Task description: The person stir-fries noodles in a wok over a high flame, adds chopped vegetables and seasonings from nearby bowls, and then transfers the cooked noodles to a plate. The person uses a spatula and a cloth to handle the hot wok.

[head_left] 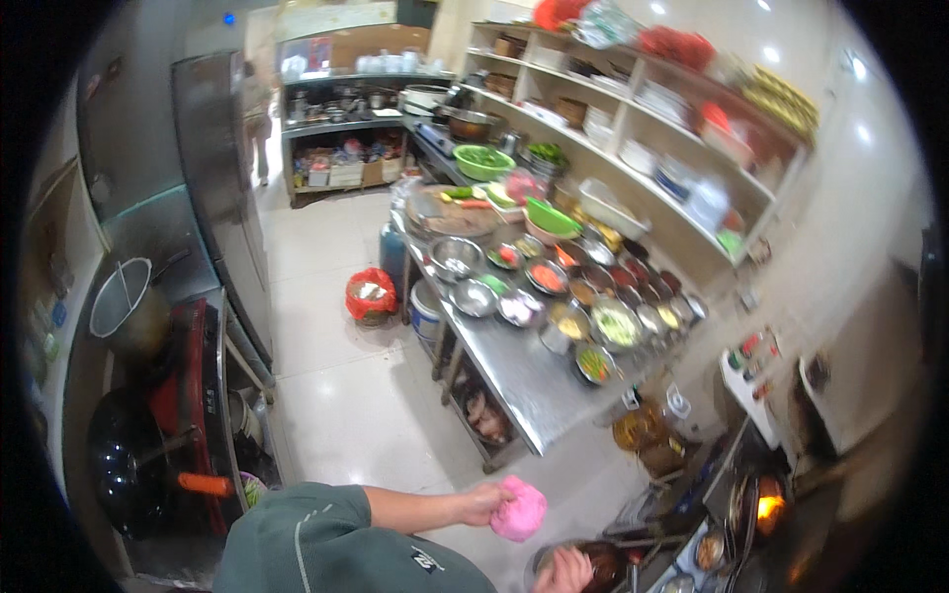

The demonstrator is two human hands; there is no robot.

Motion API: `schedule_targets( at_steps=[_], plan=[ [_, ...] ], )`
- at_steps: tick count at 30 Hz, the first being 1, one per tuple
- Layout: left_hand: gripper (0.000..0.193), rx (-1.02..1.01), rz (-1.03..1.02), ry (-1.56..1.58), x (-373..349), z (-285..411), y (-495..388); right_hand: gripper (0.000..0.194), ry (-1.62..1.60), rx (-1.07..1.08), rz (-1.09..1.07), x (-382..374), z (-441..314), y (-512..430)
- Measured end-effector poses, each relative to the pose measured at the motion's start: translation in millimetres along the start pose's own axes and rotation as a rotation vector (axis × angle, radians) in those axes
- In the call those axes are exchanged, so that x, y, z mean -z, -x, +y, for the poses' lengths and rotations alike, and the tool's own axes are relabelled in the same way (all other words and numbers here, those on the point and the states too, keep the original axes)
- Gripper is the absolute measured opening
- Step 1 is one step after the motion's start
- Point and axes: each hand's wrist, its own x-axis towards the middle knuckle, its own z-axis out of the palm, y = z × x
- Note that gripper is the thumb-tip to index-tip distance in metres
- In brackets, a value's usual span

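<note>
My left arm, in a dark green short sleeve, reaches across to the right. My left hand grips a bunched pink cloth above the floor. At the bottom edge, my right hand is partly cut off by the frame. It is close to a dark round vessel, and I cannot tell whether it touches or holds anything. Right of the hands is a stove area with a flame and a small bowl of food.
A steel table bears several bowls of cut ingredients and a round chopping board. A red-lined bin stands on the tiled floor. To the left are a black wok with an orange handle and a large pot.
</note>
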Motion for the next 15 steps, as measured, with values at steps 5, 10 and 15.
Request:
schedule_targets(
  at_steps=[5, 10, 15],
  plan=[
    [0.026, -0.053, 0.06, 0.129, 32, 125, 45, 0.023, -0.228, 0.207, -0.666, -201, -84, -126],
    [0.035, -0.224, 0.15, 0.256, 120, 244, 95, 0.022, -0.381, 0.538, -0.921, -349, -152, -209],
    [0.036, -0.484, 0.377, 0.373, 250, 357, 105, 0.02, -0.71, 0.648, -0.846, -518, -214, -258]
  ],
)
